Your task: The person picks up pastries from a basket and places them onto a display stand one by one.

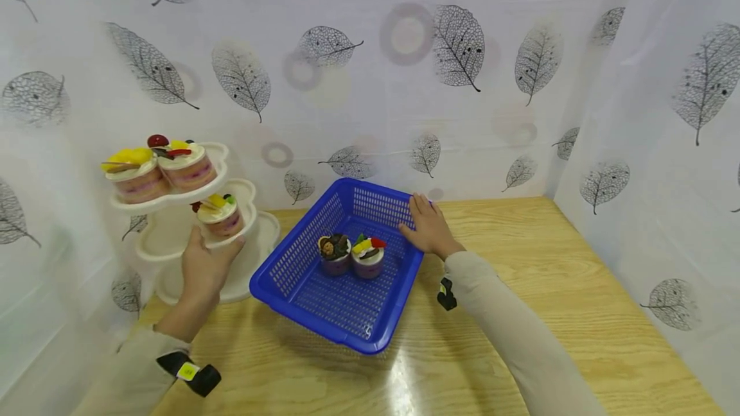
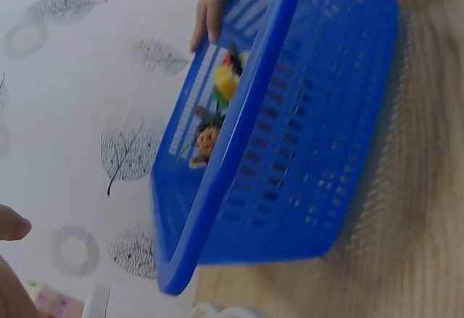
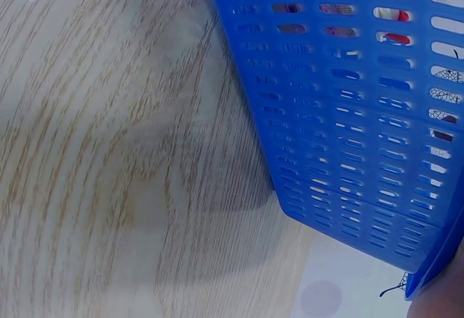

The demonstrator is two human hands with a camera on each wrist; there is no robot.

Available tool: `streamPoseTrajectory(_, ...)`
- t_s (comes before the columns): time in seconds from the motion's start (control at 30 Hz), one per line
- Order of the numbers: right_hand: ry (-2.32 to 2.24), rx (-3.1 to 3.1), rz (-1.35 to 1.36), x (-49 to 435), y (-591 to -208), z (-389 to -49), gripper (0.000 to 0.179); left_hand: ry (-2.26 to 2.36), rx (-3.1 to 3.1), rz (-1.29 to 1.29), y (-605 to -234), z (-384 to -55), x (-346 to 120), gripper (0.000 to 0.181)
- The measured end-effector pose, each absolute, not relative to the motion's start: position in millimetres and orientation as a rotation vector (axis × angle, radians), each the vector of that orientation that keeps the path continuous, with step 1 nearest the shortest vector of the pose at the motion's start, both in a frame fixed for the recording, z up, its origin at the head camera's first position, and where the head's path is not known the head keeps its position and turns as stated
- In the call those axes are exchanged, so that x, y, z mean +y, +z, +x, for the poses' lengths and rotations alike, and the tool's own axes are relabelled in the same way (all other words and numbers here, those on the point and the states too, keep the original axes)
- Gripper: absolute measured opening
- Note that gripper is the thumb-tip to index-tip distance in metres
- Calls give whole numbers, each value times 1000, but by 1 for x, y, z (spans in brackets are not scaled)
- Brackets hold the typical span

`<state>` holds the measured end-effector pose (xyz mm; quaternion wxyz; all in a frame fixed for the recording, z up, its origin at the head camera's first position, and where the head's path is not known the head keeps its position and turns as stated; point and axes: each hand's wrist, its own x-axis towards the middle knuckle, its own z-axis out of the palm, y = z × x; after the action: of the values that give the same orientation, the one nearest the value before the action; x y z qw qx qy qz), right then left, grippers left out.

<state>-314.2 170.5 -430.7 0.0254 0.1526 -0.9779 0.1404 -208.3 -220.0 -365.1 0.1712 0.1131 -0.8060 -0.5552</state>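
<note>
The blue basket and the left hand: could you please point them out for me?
Blue basket (image 1: 342,300): head view, on its mesh floor.
Left hand (image 1: 205,267): head view, on the middle of the hand.

Soft, bright light spreads evenly over the leaf-printed sheet (image 1: 358,108), while white glare streaks the counter (image 1: 578,300) just in front of the blue basket (image 1: 338,303), which throws a blurry-edged shadow. The head view stretches toward its edges; the left wrist's looks hazy and smeared, the right wrist's cooler, greyer.
</note>
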Motion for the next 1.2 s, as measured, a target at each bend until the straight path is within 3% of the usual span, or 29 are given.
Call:
streamPoseTrajectory(0.1,440,-3014,474,172,-432,-315,77,-1644,-2232,205,-366,-200,-210,77)
streamPoseTrajectory(0.27,456,-2987,468,175,-432,-317,77,-1729,-2285,17,-366,-192,-196,85)
streamPoseTrajectory(0.63,446,-3003,471,174,-435,-317,77,-1788,-2428,-232,-380,-203,-161,83)
streamPoseTrajectory(0.93,455,-3005,474,170,-433,-315,76,-1848,-2551,-219,-399,-223,-131,88)
streamPoseTrajectory(1.2,471,-2987,484,170,-432,-313,76,-1579,-2702,-64,-426,-240,-112,89)
